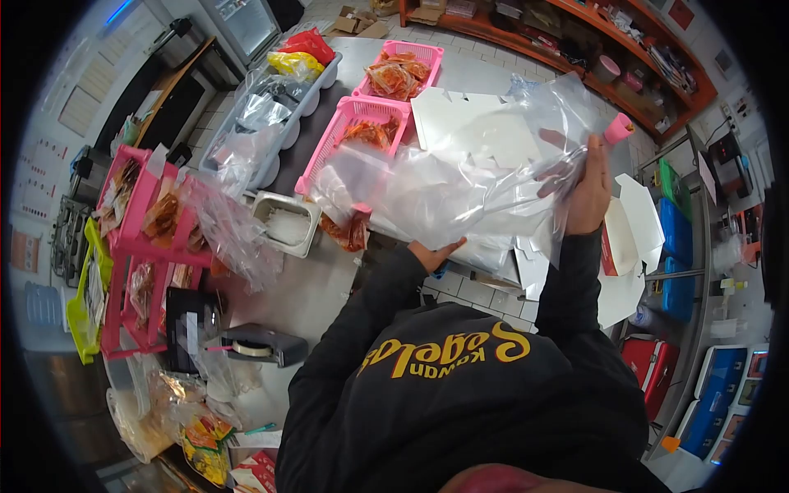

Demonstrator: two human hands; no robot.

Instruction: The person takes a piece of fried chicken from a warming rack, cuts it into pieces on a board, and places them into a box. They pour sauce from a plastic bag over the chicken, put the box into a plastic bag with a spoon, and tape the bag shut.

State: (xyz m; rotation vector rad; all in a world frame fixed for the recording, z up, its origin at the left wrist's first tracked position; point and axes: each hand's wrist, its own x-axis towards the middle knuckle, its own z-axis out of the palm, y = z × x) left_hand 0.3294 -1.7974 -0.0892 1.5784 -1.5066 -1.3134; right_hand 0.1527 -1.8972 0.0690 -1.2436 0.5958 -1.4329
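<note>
Large clear plastic bag (460, 185), thin, creased: one, raised above the near edge of the brushed-steel work surface (283, 304), spanning both hands.

Right hand (588, 193): at the bag's right end, fingers spread wide against the film, some showing through it; whether inside or behind cannot be told.

Left hand (431, 257): at the bag's lower edge, thumb extended; other fingers hidden, grip cannot be told.

White flat cardboard sheet (448, 123): on the surface, partly beneath the bag.

Pink slotted plastic baskets: two, end to end, the farther (436, 66) near the surface's far edge, the nearer (321, 148) partly behind the bag; both hold reddish-orange packets (394, 78).

Grey-blue plastic crate (306, 108): along the surface's far-left edge, holding bagged goods.

Rectangular steel container (316, 220): left of the bag, white contents.
</note>
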